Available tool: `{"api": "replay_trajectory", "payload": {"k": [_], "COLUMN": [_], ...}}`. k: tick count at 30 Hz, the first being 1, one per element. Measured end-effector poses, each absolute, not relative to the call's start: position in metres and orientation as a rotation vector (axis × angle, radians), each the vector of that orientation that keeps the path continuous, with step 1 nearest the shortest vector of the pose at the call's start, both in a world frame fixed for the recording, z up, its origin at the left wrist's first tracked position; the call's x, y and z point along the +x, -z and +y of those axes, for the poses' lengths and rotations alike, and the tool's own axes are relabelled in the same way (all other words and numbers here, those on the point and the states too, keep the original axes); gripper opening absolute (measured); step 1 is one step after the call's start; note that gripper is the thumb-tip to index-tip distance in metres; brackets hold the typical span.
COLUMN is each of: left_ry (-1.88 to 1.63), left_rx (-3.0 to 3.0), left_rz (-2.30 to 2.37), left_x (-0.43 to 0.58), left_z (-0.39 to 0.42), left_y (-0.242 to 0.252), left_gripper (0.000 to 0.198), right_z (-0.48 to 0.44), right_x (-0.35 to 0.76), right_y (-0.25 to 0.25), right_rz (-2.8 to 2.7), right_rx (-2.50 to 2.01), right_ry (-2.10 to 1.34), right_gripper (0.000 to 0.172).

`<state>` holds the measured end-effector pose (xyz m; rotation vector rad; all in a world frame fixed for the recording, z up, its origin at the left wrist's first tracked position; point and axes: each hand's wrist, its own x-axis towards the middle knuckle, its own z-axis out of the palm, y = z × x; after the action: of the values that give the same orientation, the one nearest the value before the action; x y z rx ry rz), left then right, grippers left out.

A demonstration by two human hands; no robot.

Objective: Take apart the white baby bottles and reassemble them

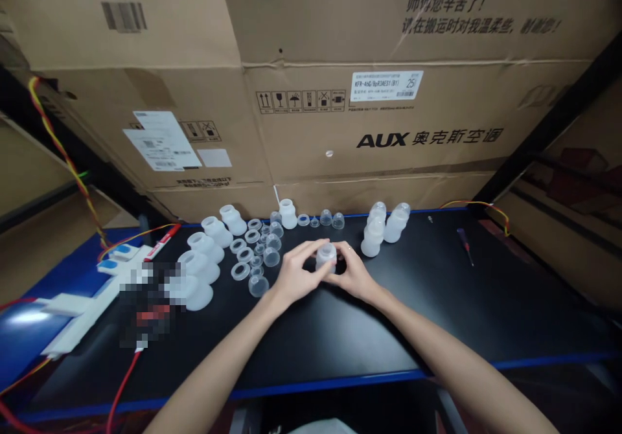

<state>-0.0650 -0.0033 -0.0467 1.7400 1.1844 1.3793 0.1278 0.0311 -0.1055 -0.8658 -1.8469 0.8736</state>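
Observation:
My left hand (300, 271) and my right hand (353, 272) are closed around a small translucent baby bottle (326, 257) from both sides, over the middle of the black table. It stands roughly upright, and my fingers hide much of its body. To the left lie clear dome caps (258, 285), ring collars (240, 271) and small clear nipples (256, 261) in loose rows. Several open-topped bottle bodies (197, 288) stand farther left, and another bottle body (287, 214) is at the back. Behind and right of my hands, several capped bottles (372, 238) stand grouped together.
A large cardboard sheet (311, 142) walls off the back of the black table (461, 317). On the left are a white power strip (97, 304), a red marker (162, 242) and red cables (121, 382). A screwdriver (465, 247) lies at the right.

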Motion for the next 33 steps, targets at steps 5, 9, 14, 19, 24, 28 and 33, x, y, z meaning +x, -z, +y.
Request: {"api": "replay_trajectory", "payload": {"k": [5, 9, 14, 19, 24, 28, 33], "left_ry": [-1.447, -1.536, -1.52, -1.512, -1.586, -1.569, -1.522], "left_rx": [1.673, 1.464, 1.4, 1.36, 1.193, 1.11, 1.139], "left_rz": [1.199, 1.168, 1.08, 0.98, 0.92, 0.873, 0.804], "left_x": [-0.059, -0.078, -0.085, -0.074, -0.069, -0.075, -0.082], "left_z": [-0.002, 0.005, 0.003, -0.001, 0.006, 0.011, 0.01], "left_y": [0.054, 0.065, 0.08, 0.084, 0.086, 0.084, 0.076], "left_gripper": [0.044, 0.049, 0.045, 0.044, 0.054, 0.056, 0.055], "right_z": [0.028, 0.024, 0.022, 0.023, 0.015, 0.014, 0.023], "right_x": [0.127, 0.128, 0.129, 0.128, 0.13, 0.134, 0.132], "right_y": [0.099, 0.091, 0.086, 0.081, 0.065, 0.061, 0.073], "right_rz": [-1.704, -1.621, -1.366, -1.031, -0.854, -0.989, -1.171], "right_rx": [-0.853, -0.842, -0.844, -0.835, -0.627, -0.64, -0.866], "right_ry": [-1.017, -1.176, -1.581, -1.815, -1.806, -1.748, -1.784], "right_gripper": [0.054, 0.052, 0.059, 0.058, 0.056, 0.062, 0.062]}}
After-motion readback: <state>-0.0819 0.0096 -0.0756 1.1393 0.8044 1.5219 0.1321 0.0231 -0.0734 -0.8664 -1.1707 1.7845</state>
